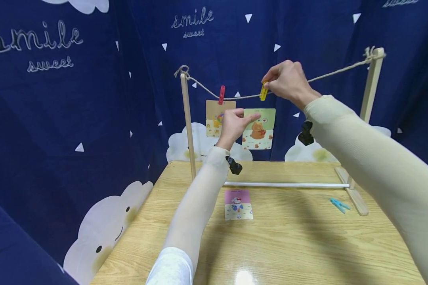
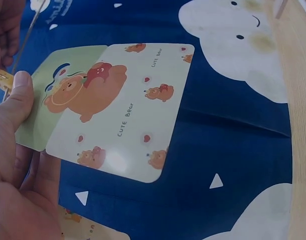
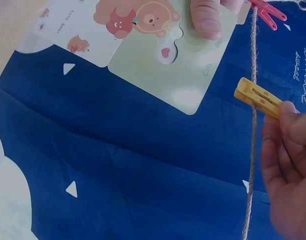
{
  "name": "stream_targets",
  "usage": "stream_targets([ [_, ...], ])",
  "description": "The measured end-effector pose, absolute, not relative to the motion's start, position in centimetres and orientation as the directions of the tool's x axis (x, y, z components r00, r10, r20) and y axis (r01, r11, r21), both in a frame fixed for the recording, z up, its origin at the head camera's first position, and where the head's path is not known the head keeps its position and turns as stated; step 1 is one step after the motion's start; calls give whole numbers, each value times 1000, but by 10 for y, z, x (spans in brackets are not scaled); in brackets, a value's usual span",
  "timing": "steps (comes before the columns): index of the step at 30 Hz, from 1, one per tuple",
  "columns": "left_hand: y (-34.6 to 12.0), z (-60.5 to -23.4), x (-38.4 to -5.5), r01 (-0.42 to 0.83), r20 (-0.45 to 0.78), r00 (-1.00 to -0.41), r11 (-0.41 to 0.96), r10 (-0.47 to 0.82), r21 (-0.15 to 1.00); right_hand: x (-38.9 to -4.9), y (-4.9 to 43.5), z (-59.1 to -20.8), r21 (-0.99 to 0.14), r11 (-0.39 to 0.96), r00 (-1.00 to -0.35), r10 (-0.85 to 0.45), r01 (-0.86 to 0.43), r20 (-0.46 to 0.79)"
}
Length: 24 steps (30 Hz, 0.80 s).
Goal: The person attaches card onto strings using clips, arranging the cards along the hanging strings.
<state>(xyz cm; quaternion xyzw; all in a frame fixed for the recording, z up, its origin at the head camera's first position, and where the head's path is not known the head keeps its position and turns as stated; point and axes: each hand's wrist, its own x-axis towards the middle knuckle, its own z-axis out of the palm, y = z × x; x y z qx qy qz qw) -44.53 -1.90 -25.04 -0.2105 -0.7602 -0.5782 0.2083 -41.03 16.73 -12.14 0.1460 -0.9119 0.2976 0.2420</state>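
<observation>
My left hand [image 1: 232, 126] pinches a green and white bear card [image 1: 258, 136] by its upper left part, thumb across the front. The card hangs just below a sagging rope [image 1: 242, 97]. In my right hand [image 1: 289, 81] a yellow clothespin [image 1: 263, 91] is pinched by its upper end; its lower end overlaps the rope in the right wrist view. Left of these, a red clothespin [image 1: 222, 95] holds an orange and yellow card [image 1: 214, 112] on the rope, partly hidden behind my left hand.
Wooden posts [image 1: 187, 122] carry the rope, joined low down by a white bar [image 1: 289, 185]. On the wooden table [image 1: 289, 245] lie a pink and cream card [image 1: 238, 204] and a blue clothespin [image 1: 340, 205]. A dark blue curtain [image 1: 135, 103] hangs behind.
</observation>
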Motion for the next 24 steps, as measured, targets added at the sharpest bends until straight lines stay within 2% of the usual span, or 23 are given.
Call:
stream_targets([
  [14, -16, -246, -444, 562, 560, -825, 228, 83, 795, -405, 170, -119, -492, 756, -861, -183, -432, 474],
  [24, -14, -240, -443, 593, 590, -803, 210, 84, 778, -402, 172, -119, -534, 737, -887, -197, -415, 418],
])
